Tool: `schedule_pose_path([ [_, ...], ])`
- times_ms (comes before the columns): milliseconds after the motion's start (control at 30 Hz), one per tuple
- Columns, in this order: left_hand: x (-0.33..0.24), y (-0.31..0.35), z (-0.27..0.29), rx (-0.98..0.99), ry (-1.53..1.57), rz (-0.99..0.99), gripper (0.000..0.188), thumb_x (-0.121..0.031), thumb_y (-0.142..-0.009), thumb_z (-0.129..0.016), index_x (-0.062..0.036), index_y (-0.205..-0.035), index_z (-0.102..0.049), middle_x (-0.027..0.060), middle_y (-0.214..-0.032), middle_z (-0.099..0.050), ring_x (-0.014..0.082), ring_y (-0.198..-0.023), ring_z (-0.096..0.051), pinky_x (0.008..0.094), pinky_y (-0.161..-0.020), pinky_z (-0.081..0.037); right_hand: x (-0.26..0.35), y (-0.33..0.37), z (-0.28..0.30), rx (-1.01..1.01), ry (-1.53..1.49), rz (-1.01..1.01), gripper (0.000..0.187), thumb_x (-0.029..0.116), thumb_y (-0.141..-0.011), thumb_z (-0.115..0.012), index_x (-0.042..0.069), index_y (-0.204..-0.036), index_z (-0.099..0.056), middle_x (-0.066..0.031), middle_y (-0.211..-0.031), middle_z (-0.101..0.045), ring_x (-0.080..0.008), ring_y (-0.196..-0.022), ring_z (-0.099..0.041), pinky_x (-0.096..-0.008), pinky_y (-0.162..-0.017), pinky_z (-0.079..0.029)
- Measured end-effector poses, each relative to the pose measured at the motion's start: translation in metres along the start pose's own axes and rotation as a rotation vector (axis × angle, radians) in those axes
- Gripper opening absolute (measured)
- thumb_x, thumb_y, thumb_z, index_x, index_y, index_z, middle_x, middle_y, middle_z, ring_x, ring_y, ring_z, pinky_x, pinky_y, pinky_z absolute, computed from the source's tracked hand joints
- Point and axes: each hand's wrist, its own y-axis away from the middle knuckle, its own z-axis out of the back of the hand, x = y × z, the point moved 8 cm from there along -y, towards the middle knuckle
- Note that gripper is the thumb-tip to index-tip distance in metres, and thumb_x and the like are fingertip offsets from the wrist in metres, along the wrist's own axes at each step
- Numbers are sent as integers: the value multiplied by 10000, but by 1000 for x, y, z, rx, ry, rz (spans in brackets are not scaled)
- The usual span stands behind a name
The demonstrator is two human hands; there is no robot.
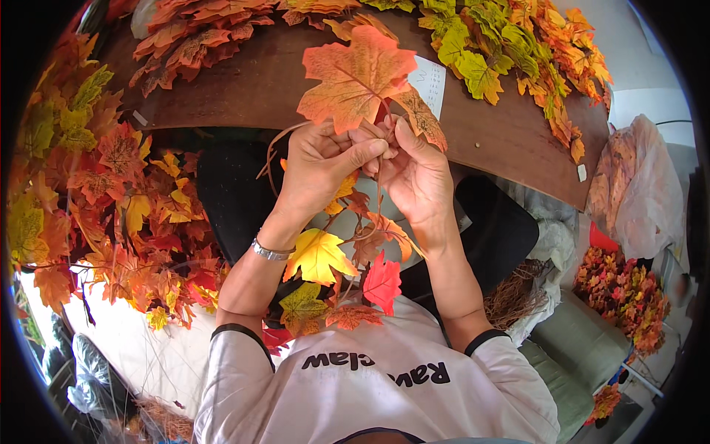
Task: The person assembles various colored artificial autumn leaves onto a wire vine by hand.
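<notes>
My left hand and my right hand meet at the table's near edge, fingertips pinched together on the thin brown stem of an artificial maple leaf garland. A large orange maple leaf stands up above the fingers, and a smaller brownish-orange leaf sticks out by my right thumb. Below the hands the garland hangs toward my lap, with a yellow leaf, a red leaf and a green-brown leaf on it. The exact join between the fingertips is hidden.
On the brown table lie orange leaf stacks, yellow-green leaves and a white paper. Many leaf garlands hang at my left. At right are a plastic bag of leaves and a pile of small red-yellow leaves.
</notes>
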Motion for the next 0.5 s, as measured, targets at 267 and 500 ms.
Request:
schedule_pose_path([
  [267,4,-1,2,17,-20,2,79,-8,-798,-589,63,-833,-577,70,-708,-597,93,-594,-534,206,-538,-444,-2,0,4,-108,-73,18,175,132,-810,-595,2,-918,-553,-36,-782,-533,-118,-647,-463,-315,-605,-466],
  [500,5,-1,2,24,-20,5,87,-14,-803,-585,69,-820,-567,89,-729,-605,96,-591,-533,210,-533,-444,-3,2,4,-143,-51,-7,165,140,-817,-588,11,-916,-558,-42,-795,-547,-122,-639,-472,-323,-610,-457],
])
